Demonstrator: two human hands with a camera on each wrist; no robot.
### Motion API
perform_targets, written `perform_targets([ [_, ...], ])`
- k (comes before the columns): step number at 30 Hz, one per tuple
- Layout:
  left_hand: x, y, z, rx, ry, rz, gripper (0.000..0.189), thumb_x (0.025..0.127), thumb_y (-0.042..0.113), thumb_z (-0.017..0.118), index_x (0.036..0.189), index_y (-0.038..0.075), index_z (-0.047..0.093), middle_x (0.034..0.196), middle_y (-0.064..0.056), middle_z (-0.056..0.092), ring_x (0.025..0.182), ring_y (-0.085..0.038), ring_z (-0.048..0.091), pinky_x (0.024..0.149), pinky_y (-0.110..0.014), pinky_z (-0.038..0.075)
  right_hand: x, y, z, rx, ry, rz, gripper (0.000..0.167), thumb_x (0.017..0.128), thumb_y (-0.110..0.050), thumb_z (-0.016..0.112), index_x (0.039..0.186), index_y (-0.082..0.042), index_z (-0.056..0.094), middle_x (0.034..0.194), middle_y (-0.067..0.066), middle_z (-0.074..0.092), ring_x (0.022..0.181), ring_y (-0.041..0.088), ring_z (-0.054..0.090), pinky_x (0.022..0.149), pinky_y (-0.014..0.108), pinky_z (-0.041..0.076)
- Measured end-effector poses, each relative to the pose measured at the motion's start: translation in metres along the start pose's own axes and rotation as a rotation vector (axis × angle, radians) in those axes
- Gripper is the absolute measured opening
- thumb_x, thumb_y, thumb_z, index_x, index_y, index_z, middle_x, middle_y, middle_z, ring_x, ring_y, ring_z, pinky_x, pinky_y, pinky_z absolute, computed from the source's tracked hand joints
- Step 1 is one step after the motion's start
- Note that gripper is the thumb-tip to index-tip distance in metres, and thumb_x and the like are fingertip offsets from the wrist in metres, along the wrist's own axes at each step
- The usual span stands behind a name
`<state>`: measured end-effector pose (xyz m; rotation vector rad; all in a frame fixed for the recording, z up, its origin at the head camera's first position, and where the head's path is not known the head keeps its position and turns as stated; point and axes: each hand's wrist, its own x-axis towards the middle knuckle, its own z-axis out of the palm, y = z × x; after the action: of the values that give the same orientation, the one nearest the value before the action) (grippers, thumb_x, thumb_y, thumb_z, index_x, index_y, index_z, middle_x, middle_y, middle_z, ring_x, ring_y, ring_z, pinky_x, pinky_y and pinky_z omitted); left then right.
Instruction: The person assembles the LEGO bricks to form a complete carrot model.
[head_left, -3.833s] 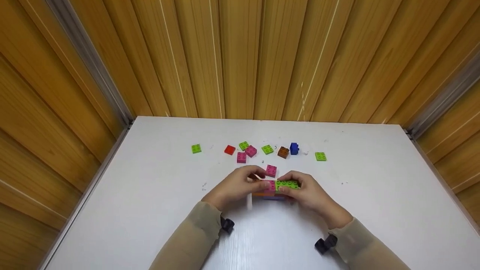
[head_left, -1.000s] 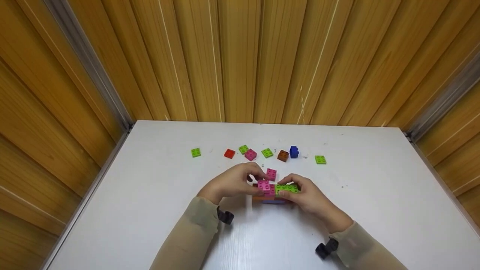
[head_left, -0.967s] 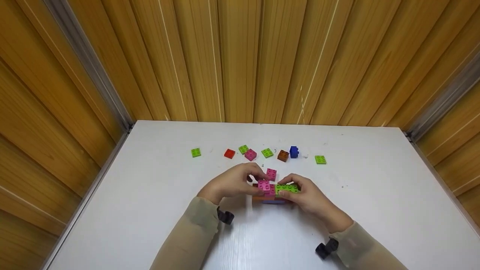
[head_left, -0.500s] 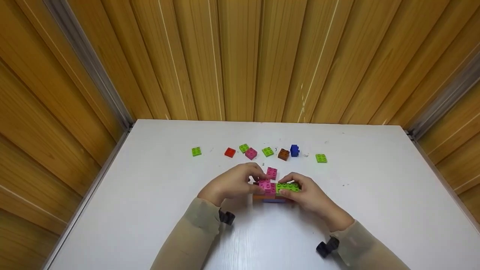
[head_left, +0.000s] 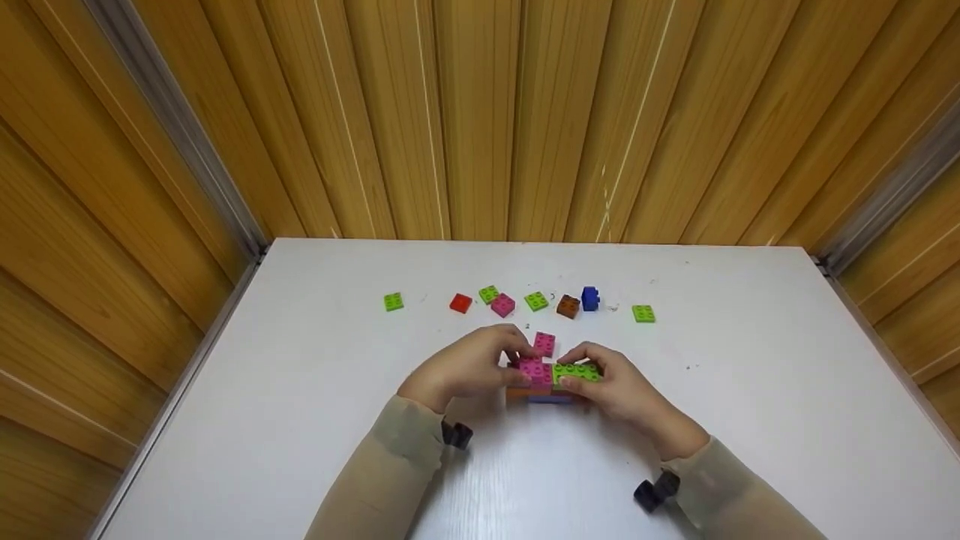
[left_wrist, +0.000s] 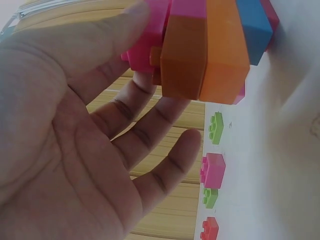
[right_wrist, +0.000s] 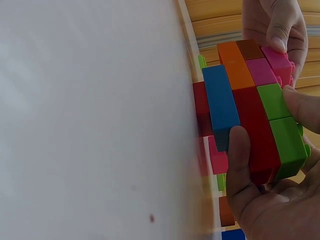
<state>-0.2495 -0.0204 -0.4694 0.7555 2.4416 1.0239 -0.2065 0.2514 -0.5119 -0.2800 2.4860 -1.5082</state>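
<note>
Between the hands, low over the table, is a stack of toy building bricks (right_wrist: 256,132). Its layers show a blue brick (right_wrist: 221,100), orange (left_wrist: 226,55) and red ones, then brown (left_wrist: 184,60), pink and lime green (head_left: 577,372) ones. My left hand (head_left: 469,367) pinches a pink brick (head_left: 531,366) between thumb and fingers on the stack's upper left part; in the left wrist view its other fingers are spread. The right hand (head_left: 626,390) grips the stack's green end, thumb on the green side, a finger under the red brick. Whether the pink brick is fully pressed down I cannot tell.
A loose pink brick (head_left: 544,343) lies just behind the stack. Farther back on the white table (head_left: 300,420) are a red brick (head_left: 460,303), another pink one (head_left: 503,304), a brown one (head_left: 568,306), a blue one (head_left: 591,298) and several green ones. A wood-patterned wall stands behind.
A loose pink brick at the back has left its place since the oldest frame; the left hand now holds a pink brick on the stack. Over the last second that brick has shifted slightly right.
</note>
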Motion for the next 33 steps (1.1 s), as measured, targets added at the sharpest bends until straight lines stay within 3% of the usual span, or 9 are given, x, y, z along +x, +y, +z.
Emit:
perform_targets([
  [6, -0.001, 0.003, 0.001, 0.028, -0.001, -0.012, 0.032, 0.102, 0.018, 0.086, 0.133, 0.024, 0.085, 0.127, 0.009, 0.075, 0.117, -0.013, 0.069, 0.120, -0.044, 0.057, -0.001, 0.000, -0.001, 0.008, -0.004, -0.002, 0.027, 0.106, -0.023, 0.081, 0.129, -0.011, 0.074, 0.142, 0.016, 0.069, 0.116, 0.023, 0.056, 0.100, 0.029, 0.046],
  [13, -0.004, 0.012, 0.003, 0.136, 0.013, 0.032, 0.036, 0.104, 0.021, 0.084, 0.140, 0.020, 0.081, 0.131, 0.004, 0.075, 0.118, -0.014, 0.069, 0.113, -0.038, 0.059, -0.001, 0.000, -0.003, 0.021, -0.015, -0.043, 0.029, 0.107, -0.020, 0.080, 0.130, -0.004, 0.072, 0.129, 0.019, 0.070, 0.105, 0.021, 0.059, 0.088, 0.022, 0.051],
  [18, -0.009, 0.018, 0.007, 0.198, 0.012, -0.016, 0.041, 0.106, 0.024, 0.081, 0.147, 0.024, 0.077, 0.137, 0.003, 0.072, 0.123, -0.015, 0.068, 0.116, -0.040, 0.059, -0.002, 0.000, 0.000, 0.010, -0.016, -0.021, 0.029, 0.107, -0.023, 0.079, 0.130, -0.008, 0.072, 0.134, 0.016, 0.070, 0.112, 0.023, 0.058, 0.096, 0.027, 0.050],
  [24, -0.009, 0.014, 0.009, 0.149, 0.012, -0.048, 0.041, 0.107, 0.024, 0.080, 0.148, 0.027, 0.077, 0.140, 0.002, 0.070, 0.124, -0.015, 0.067, 0.118, -0.041, 0.059, 0.000, -0.004, 0.000, -0.044, -0.023, -0.019, 0.026, 0.108, -0.025, 0.078, 0.129, -0.011, 0.072, 0.138, 0.013, 0.070, 0.124, 0.027, 0.058, 0.108, 0.042, 0.044],
  [33, -0.010, 0.018, 0.007, 0.151, 0.019, -0.051, 0.042, 0.107, 0.018, 0.079, 0.148, 0.025, 0.077, 0.135, 0.000, 0.067, 0.120, -0.013, 0.065, 0.116, -0.037, 0.060, 0.010, -0.008, -0.017, -0.042, -0.152, -0.003, 0.034, 0.106, -0.034, 0.081, 0.129, -0.011, 0.073, 0.132, 0.011, 0.075, 0.121, 0.026, 0.064, 0.107, 0.040, 0.049],
])
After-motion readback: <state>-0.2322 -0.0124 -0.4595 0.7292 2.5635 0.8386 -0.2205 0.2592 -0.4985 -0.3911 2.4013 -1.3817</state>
